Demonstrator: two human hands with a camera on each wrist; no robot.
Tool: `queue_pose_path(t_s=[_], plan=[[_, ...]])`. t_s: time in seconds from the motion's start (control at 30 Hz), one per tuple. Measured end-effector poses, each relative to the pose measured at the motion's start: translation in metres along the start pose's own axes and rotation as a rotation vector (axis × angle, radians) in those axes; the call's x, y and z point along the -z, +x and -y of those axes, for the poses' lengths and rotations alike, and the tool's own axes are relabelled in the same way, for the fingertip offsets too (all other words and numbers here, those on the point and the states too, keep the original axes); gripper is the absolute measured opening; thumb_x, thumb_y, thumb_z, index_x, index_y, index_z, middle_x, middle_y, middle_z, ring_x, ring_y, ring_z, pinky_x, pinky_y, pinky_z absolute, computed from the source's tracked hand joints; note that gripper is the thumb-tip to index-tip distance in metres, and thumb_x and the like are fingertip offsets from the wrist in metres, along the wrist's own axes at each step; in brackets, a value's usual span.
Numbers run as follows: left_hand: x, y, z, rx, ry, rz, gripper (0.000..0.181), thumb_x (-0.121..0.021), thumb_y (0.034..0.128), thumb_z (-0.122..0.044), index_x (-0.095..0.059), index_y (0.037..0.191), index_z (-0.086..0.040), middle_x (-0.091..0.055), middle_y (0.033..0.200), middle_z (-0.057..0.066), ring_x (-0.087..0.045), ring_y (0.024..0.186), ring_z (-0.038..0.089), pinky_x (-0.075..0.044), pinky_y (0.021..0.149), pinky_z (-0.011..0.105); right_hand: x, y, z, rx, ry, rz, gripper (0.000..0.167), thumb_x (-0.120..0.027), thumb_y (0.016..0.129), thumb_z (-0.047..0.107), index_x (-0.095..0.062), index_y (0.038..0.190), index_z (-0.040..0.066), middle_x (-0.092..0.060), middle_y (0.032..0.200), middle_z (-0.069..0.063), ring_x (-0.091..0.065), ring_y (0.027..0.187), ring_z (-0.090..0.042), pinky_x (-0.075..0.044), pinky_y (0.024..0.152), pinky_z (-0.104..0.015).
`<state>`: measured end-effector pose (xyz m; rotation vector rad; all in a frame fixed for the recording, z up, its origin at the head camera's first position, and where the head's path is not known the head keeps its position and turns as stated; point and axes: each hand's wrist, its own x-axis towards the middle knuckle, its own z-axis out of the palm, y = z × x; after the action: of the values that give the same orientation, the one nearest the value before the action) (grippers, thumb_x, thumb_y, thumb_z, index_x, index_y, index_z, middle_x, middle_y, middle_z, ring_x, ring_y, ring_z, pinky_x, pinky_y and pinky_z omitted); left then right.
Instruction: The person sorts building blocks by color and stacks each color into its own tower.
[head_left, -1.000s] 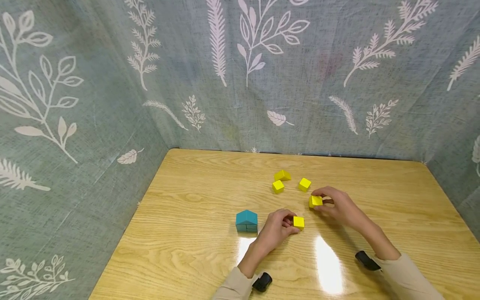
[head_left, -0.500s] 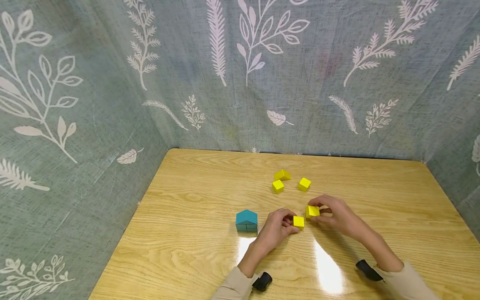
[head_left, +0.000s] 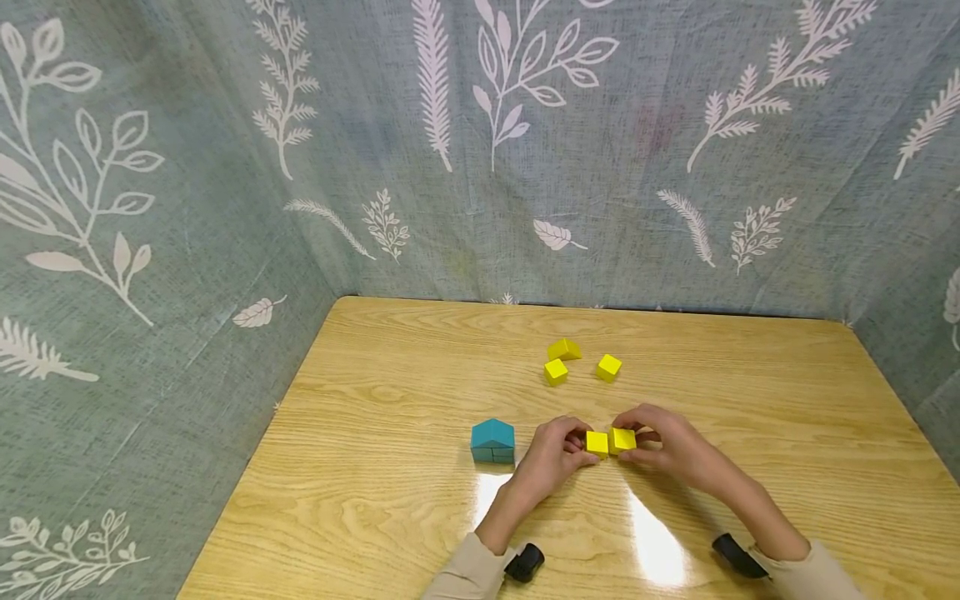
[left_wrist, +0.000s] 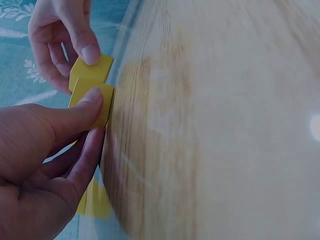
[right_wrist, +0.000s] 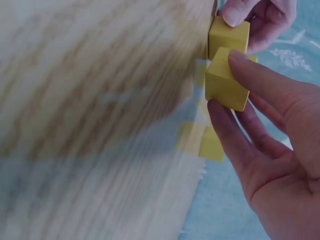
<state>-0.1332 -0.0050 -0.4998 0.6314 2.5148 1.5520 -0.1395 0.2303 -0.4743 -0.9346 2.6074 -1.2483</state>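
Observation:
My left hand [head_left: 552, 462] pinches a yellow cube [head_left: 597, 443] by its left side, low at the tabletop. From the right, my right hand [head_left: 671, 446] grips a second yellow cube [head_left: 623, 440] between thumb and fingers. The two cubes stand side by side, very close; whether their faces touch I cannot tell. In the right wrist view the right hand's cube [right_wrist: 225, 85] appears in front of the left hand's cube [right_wrist: 230, 35]. The left wrist view shows the thumb lying on the left hand's cube [left_wrist: 106, 102].
Behind the hands lie two more yellow cubes [head_left: 556, 372] [head_left: 609, 367] and a yellow triangular block [head_left: 565, 349]. A small teal block house [head_left: 492, 442] with a peaked top stands left of my left hand. A leaf-patterned curtain [head_left: 480, 150] borders the wooden table [head_left: 360, 400].
My right hand has brought its yellow cube toward me and slightly left, up beside the other cube. The left hand and its cube have stayed put.

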Motion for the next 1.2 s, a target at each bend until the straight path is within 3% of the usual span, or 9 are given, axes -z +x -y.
queue_pose_path(t_s=[0.5,0.93,1.1,1.2], plan=[[0.0016,-0.0013,0.0006,-0.004,0.009,0.003,0.026,-0.083,0.0851,-0.003,-0.071,0.107,0.002,-0.069,0.094,0.006,-0.061,0.078,0.002,-0.054,0.072,0.013,-0.0060,0.0022,0.0007,0.033,0.007,0.023,0.035,-0.083,0.084,0.002,-0.069,0.116,0.001,-0.068,0.109,-0.010,-0.069,0.098,-0.027,-0.062,0.080,-0.036],[0.0015,-0.0002,0.0007,0.004,0.003,0.006,0.027,-0.083,0.0848,-0.003,-0.071,0.108,0.002,-0.069,0.094,0.008,-0.063,0.079,0.006,-0.054,0.072,0.014,-0.0068,0.0037,0.0010,0.059,-0.078,0.019,0.036,-0.085,0.084,0.007,-0.069,0.115,0.002,-0.068,0.106,-0.006,-0.065,0.091,-0.014,-0.061,0.074,-0.033],[0.0008,-0.0010,0.0009,-0.006,0.011,0.004,0.027,-0.084,0.0844,-0.003,-0.071,0.108,0.002,-0.069,0.094,0.008,-0.063,0.079,0.006,-0.054,0.073,0.014,-0.0074,0.0052,0.0011,0.059,-0.104,-0.007,0.038,-0.081,0.091,0.017,-0.067,0.122,0.000,-0.070,0.113,-0.007,-0.067,0.098,-0.019,-0.060,0.080,-0.036],[0.0003,-0.0010,0.0012,-0.015,0.018,-0.001,0.027,-0.084,0.0842,-0.003,-0.072,0.108,0.002,-0.069,0.095,0.008,-0.063,0.080,0.007,-0.054,0.073,0.014,-0.0056,0.0090,0.0005,0.046,-0.117,-0.042,0.033,-0.076,0.095,0.015,-0.067,0.124,0.000,-0.070,0.116,-0.008,-0.067,0.102,-0.024,-0.059,0.084,-0.041]])
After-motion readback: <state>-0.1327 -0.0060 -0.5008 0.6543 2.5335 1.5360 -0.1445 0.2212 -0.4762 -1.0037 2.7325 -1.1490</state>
